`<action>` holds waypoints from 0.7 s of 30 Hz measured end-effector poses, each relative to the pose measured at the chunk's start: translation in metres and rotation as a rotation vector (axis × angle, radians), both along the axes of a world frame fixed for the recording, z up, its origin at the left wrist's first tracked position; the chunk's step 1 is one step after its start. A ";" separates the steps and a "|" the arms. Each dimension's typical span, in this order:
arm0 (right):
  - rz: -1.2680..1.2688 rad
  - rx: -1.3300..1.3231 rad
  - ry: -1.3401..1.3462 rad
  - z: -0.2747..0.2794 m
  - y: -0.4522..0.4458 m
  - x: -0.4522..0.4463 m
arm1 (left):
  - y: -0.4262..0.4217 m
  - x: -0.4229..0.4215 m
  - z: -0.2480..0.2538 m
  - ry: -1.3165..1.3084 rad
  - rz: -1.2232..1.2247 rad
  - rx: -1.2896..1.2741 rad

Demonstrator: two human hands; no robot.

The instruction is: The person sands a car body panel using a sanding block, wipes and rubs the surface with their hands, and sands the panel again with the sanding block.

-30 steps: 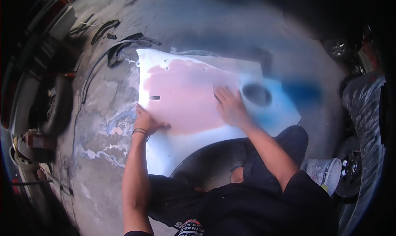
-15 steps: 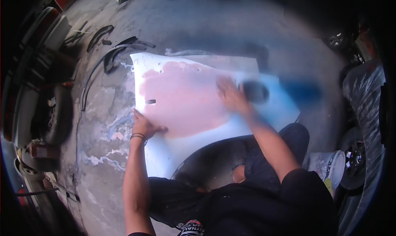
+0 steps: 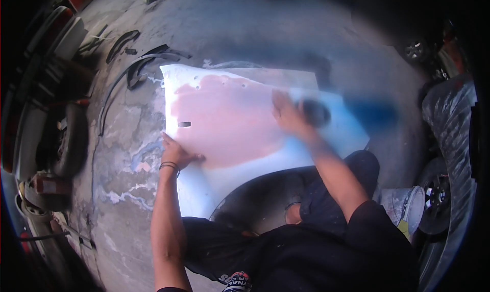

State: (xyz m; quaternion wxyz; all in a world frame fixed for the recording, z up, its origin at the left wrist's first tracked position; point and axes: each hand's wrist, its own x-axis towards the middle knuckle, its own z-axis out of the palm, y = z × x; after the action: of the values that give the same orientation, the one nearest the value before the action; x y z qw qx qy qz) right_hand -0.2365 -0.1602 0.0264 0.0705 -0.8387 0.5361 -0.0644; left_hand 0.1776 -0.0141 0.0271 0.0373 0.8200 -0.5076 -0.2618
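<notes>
A white car fender (image 3: 204, 190) lies across my folded legs and the floor, its curved wheel-arch edge toward me. Pinkish-beige filler (image 3: 229, 118) covers much of its face, near a small rectangular slot (image 3: 184, 124) and several small holes. My left hand (image 3: 177, 153) grips the fender's left edge, its thumb spread over the face. My right hand (image 3: 287, 111) lies flat at the filler's right side, fingers stretched and slightly blurred. Whether anything is under that palm is hidden. A dark, blurry spot (image 3: 315, 112) shows just right of it.
Black curved trim pieces (image 3: 148, 62) lie on the stained concrete floor (image 3: 122, 154) at the upper left. Car parts and a tire (image 3: 71, 139) line the left side. A bucket (image 3: 408, 205), a wheel (image 3: 436, 195) and plastic sheeting (image 3: 449, 118) stand at right.
My right hand has shifted slightly right over the filler, its fingers now pointing more upward. My left hand keeps its hold on the fender's edge. The whole view has moved a little.
</notes>
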 end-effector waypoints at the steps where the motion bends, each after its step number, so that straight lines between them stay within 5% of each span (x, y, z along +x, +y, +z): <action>1: 0.004 -0.028 0.067 0.005 0.015 0.004 | -0.001 -0.001 -0.001 -0.051 -0.028 -0.060; 7: 0.040 0.002 0.141 0.025 0.017 -0.007 | -0.001 -0.011 0.032 0.041 0.056 0.043; 10: -0.249 -0.053 0.080 0.003 0.008 0.061 | -0.006 0.005 -0.002 0.038 -0.001 -0.025; 13: -0.188 -0.092 0.102 0.004 0.008 0.118 | -0.003 0.009 -0.016 0.019 -0.014 -0.082; 17: 0.186 -0.142 0.210 0.015 -0.013 0.043 | -0.003 0.010 -0.014 -0.055 -0.068 -0.115; 20: -0.084 -0.087 0.444 0.026 -0.021 -0.021 | -0.006 -0.005 0.024 0.055 0.027 0.040; 21: -0.140 -0.054 0.331 0.014 -0.027 -0.033 | -0.007 -0.007 0.022 0.030 0.030 0.048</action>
State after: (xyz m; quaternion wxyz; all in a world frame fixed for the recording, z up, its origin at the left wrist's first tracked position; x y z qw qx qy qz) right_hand -0.2692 -0.1868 0.0407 -0.0458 -0.8001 0.5955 0.0555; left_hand 0.1711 -0.0215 0.0493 0.0293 0.8243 -0.4880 -0.2857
